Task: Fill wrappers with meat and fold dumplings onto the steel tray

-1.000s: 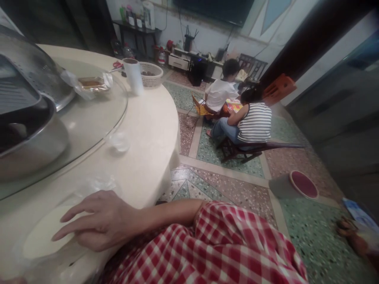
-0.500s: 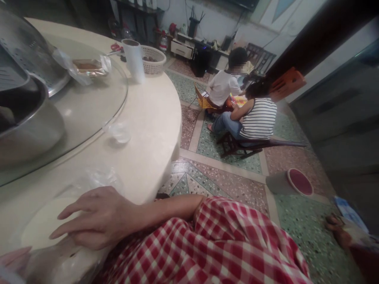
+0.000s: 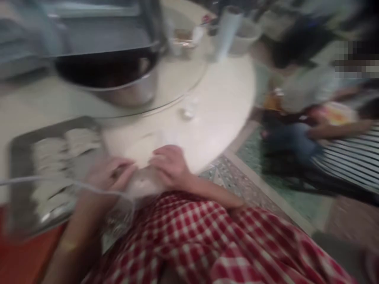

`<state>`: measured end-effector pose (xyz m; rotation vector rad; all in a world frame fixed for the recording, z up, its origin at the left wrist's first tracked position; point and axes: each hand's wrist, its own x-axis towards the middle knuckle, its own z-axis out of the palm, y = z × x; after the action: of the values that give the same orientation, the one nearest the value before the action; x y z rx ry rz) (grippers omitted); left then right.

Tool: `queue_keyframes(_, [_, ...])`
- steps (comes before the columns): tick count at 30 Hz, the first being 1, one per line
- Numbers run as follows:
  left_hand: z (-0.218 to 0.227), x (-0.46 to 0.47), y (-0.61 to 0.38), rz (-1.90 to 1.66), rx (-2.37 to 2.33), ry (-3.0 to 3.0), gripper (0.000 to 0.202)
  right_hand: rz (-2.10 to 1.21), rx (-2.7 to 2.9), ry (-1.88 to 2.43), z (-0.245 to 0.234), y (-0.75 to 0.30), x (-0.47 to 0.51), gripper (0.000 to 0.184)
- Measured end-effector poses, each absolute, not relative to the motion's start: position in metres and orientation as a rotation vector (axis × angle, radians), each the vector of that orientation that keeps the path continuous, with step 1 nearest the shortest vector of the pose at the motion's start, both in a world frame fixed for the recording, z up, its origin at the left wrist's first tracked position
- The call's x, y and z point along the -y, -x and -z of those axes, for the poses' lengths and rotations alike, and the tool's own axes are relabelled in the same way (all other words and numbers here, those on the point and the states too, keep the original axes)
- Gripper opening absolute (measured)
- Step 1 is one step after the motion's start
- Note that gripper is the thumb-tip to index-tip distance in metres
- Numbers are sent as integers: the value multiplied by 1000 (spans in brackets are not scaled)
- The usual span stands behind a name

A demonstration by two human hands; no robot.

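Left grip (image 3: pixel 111 175), right grip (image 3: pixel 167 165) on blurred pale sheet (image 3: pixel 141 184)

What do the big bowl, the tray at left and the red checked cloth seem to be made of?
Bowl: probably stainless steel, grey, shiny, bright reflection on its wall. Tray: likely metal too, duller grey, thin raised rim. Checked cloth: woven fabric, matt, soft folds. The blur leaves all three uncertain.

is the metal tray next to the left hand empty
No, the metal tray beside the left hand holds rows of pale folded pieces, though blur hides what they are.
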<state>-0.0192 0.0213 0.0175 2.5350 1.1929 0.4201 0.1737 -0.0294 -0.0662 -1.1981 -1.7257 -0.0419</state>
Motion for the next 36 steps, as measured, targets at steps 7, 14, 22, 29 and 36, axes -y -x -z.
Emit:
queue_keyframes(7, [-17,-34,18,-273,-1276,-2459,21,9,1745,1200,70,-177,37,24])
queue_keyframes(14, [-18,-27,5,-115,-1277,-2537,15,48,1777,1255,73,-175,39,20])
queue_keyframes(22, [-19,-32,3,-105,-1277,-2484,20,50,1791,1263,75,-174,40,20])
queue_keyframes(29, [-17,-34,4,-124,-1271,-2466,22,91,1849,1241,77,-173,39,20])
queue_keyframes(36, [-16,-34,5,-159,-1247,-2454,24,84,1863,1259,78,-172,38,20])
